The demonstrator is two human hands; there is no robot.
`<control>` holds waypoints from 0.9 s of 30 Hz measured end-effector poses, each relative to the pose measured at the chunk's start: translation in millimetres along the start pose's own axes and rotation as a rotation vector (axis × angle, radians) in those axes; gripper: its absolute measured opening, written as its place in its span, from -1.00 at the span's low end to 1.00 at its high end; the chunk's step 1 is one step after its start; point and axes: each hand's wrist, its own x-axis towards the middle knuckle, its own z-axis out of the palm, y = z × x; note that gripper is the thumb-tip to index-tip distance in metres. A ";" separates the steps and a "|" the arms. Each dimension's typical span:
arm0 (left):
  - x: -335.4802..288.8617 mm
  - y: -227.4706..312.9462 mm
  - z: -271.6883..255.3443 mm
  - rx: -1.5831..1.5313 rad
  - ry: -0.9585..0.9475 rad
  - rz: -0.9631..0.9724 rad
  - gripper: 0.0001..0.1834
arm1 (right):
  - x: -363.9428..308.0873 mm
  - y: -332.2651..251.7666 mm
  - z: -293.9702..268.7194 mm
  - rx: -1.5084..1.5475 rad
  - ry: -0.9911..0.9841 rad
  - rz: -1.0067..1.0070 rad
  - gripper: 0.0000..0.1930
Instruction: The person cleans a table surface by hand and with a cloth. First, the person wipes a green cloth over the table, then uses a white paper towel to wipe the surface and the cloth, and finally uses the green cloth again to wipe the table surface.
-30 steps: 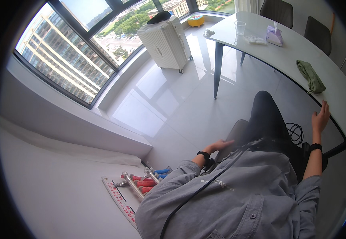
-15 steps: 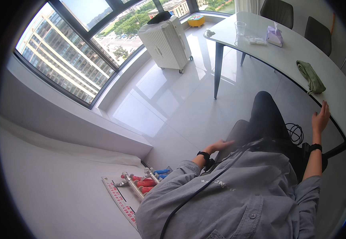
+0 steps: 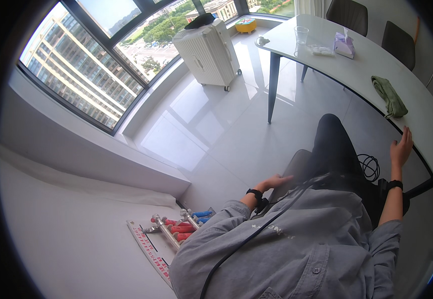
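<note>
My right hand (image 3: 402, 147) rests at the near edge of the white table (image 3: 343, 72), fingers stretched over the rim and holding nothing. Just beyond its fingertips lies a folded green cloth (image 3: 389, 97), apart from the hand. Lower and to the left, my left hand (image 3: 277, 181) lies beside my thigh, by the edge of the dark chair seat (image 3: 296, 162). Its fingers look stretched out, with nothing seen in them. Both wrists wear black bands, and a black cable runs across my grey shirt.
On the table stand a clear cup (image 3: 301, 35), a purple tissue box (image 3: 344, 46) and a small white packet (image 3: 321, 50). A white suitcase (image 3: 206, 52) stands by the windows. Coiled black cable (image 3: 369, 168) hangs near my legs. Red and blue pipe valves (image 3: 181, 229) are at lower left.
</note>
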 end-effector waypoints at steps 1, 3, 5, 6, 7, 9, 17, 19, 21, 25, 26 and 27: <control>0.7 -0.2 0.1 -0.003 -0.007 0.001 -0.08 | -0.3 1.6 1.8 0.000 0.000 0.001 -0.34; -0.1 1.6 0.4 -0.005 -0.013 0.002 -0.08 | -0.1 4.9 3.6 -0.012 0.015 -0.010 -0.34; -1.4 3.4 0.6 -0.006 -0.018 0.002 -0.09 | -1.2 4.9 3.2 -0.011 0.008 -0.001 -0.34; -2.0 4.7 0.4 0.001 -0.018 0.000 -0.09 | -1.7 4.1 2.3 -0.010 -0.001 0.008 -0.33; -2.5 6.0 0.4 0.008 -0.018 -0.002 -0.10 | -2.3 6.0 4.1 -0.010 -0.002 0.010 -0.33; -1.8 3.7 0.3 0.006 -0.015 0.001 -0.11 | -0.6 5.5 4.0 -0.011 0.012 -0.009 -0.33; -11.7 12.8 0.1 -0.019 -0.063 0.012 -0.18 | -1.0 1.4 -0.7 -0.011 -0.004 -0.002 -0.33; -17.7 20.8 -0.3 0.009 -0.071 -0.010 -0.21 | -2.3 4.5 1.4 -0.011 -0.003 -0.005 -0.33; -22.0 23.9 -0.8 0.017 -0.066 -0.012 -0.22 | -1.5 3.3 1.1 -0.008 -0.003 -0.004 -0.34; -22.8 25.3 -0.7 0.019 -0.062 -0.011 -0.21 | -2.0 2.6 -0.9 -0.011 -0.006 0.006 -0.34; -19.0 20.5 -0.6 0.018 -0.061 -0.011 -0.21 | -1.7 3.5 0.5 -0.014 -0.003 -0.004 -0.34; -14.8 16.1 -0.3 0.006 -0.057 -0.006 -0.20 | -1.5 4.4 1.8 -0.016 0.001 -0.014 -0.34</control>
